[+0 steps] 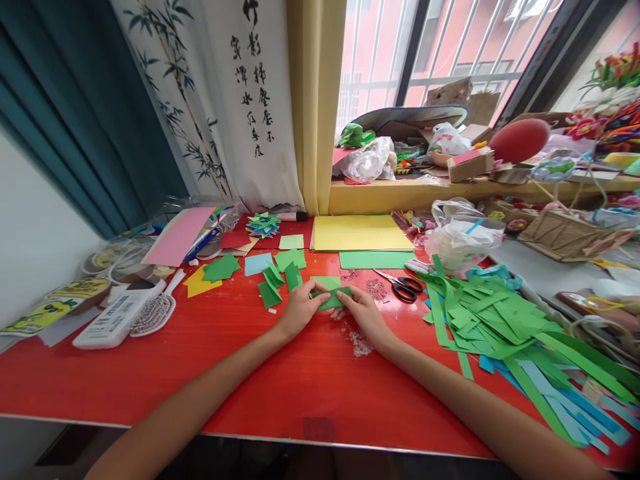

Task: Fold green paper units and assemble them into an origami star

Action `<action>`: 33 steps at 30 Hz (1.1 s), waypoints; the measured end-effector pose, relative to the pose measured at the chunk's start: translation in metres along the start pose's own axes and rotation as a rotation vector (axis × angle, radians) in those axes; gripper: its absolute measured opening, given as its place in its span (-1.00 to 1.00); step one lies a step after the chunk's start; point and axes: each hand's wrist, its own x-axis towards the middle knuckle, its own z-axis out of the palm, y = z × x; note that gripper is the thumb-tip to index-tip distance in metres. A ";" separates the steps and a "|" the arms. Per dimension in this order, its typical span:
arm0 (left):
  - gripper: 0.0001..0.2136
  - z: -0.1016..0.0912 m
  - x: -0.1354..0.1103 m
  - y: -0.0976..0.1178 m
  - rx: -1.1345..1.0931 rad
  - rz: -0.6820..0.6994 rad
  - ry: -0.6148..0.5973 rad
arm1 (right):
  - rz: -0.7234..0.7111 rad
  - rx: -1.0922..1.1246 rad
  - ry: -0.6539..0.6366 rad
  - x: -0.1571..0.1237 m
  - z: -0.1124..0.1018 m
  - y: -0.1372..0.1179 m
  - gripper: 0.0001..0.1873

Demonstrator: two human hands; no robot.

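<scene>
Between my two hands is a small folded piece of green paper [332,300], held just above the red table [240,387]. My left hand [301,311] pinches its left end, thumb on top. At the other end, my right hand [365,315] grips it with the thumb along the upper face; some fingers are hidden beneath. A lighter green square [325,282] lies right behind the held paper. Left of my hands are folded green pieces [271,285] and a stack of green squares [221,268]. Black-handled scissors [403,287] rest to the right.
Green paper strips [493,313] are heaped on the right, with blue strips [575,393] in front. Yellow sheets [361,233] lie at the back beside a folded paper ornament [263,225]. A hairbrush [156,310] and a white power strip [120,317] sit at left.
</scene>
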 end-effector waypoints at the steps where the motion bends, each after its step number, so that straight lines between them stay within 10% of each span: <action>1: -0.87 0.001 0.000 -0.001 -0.028 -0.018 0.007 | -0.007 0.006 0.015 0.000 0.000 0.000 -0.81; 12: -0.86 -0.003 -0.005 0.010 -0.049 0.067 -0.145 | 0.077 -0.157 -0.198 -0.005 0.002 -0.003 -0.77; 24: -0.86 -0.002 -0.004 0.007 -0.114 0.014 -0.023 | 0.008 0.003 0.096 -0.002 0.000 0.002 -0.73; 33: -0.85 0.000 -0.006 0.011 0.001 0.106 -0.125 | 0.019 -0.157 -0.091 -0.003 0.000 0.003 -0.70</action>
